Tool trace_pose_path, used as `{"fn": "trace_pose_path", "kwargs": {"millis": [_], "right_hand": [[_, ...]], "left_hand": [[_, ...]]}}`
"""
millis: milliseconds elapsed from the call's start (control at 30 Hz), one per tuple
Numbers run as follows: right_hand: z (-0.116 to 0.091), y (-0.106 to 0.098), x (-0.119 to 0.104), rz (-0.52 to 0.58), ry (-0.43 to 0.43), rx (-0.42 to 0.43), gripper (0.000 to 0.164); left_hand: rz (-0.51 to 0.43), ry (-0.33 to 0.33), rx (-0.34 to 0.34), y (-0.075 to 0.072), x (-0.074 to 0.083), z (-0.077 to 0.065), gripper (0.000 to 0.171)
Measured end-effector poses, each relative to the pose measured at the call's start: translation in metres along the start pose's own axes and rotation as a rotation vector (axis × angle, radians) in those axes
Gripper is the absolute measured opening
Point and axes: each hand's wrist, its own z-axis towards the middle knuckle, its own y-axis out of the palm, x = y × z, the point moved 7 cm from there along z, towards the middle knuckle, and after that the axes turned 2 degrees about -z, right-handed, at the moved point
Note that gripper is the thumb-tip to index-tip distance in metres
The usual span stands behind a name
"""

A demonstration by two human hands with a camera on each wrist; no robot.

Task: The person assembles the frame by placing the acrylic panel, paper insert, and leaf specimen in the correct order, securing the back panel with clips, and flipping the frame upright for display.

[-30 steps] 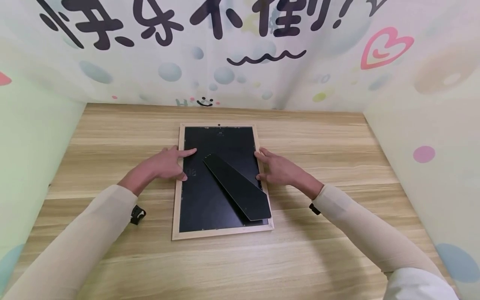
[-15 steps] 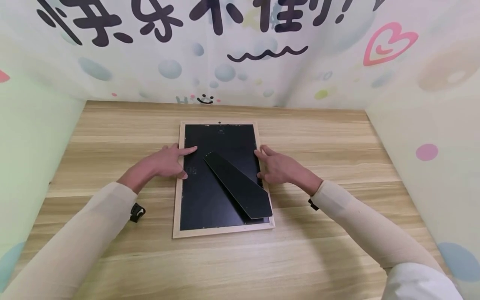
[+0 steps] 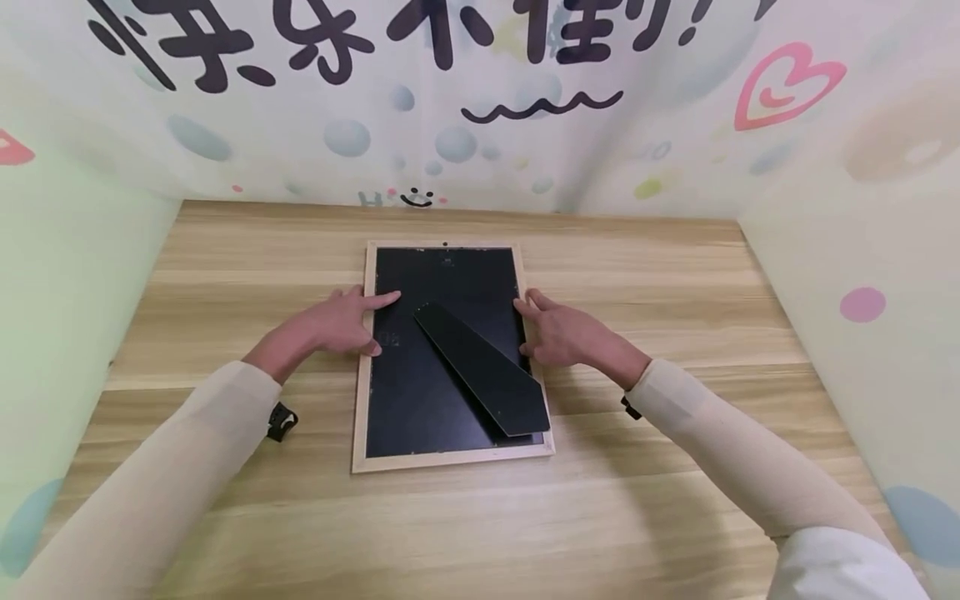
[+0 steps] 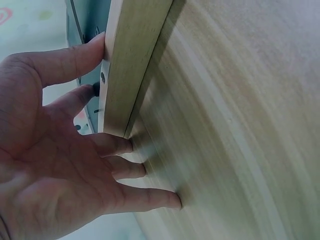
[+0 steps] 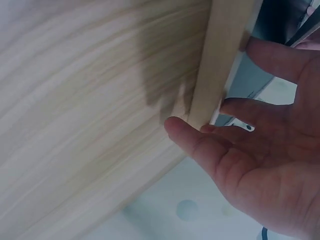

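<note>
A picture frame (image 3: pixel 360 417) with a pale wood border lies face down on the table, its black backing (image 3: pixel 420 417) upward. Its black easel stand (image 3: pixel 487 375) slants across the backing toward the lower right corner. At the left border is my left hand (image 3: pixel 341 325), index finger straight over the backing and thumb on the edge. In the left wrist view, its other fingers (image 4: pixel 150 199) reach down to the tabletop beside the frame. My right hand (image 3: pixel 562 333) touches the right border with thumb and index finger, the little finger (image 5: pixel 192 137) held out from the wood.
The wood-grain tabletop (image 3: pixel 645 500) meets a printed backdrop (image 3: pixel 285 117) behind the frame. Pale side walls stand at left (image 3: pixel 67 275) and right (image 3: pixel 847 233). Each sleeve has a small black device near the cuff.
The head view has shifted slightly. Both hands keep their places on the frame, and the easel stand lies at the same slant.
</note>
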Motion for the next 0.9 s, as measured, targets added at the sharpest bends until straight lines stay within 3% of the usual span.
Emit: {"fn": "trace_pose_path", "kwargs": {"millis": [367,700,900], "right_hand": [[-0.006,0.003,0.009,0.031,-0.019,0.059,0.077],[-0.008,-0.001,0.019,0.174,0.022,0.096,0.083],[-0.004,-0.002,0.027,0.210,0.020,0.116,0.085]], "left_hand": [[-0.011,0.014,-0.036,0.002,0.001,0.002,0.085],[-0.012,0.078,0.023,-0.006,0.003,-0.011,0.093],[-0.034,0.080,0.052,-0.007,0.000,-0.015,0.099]]}}
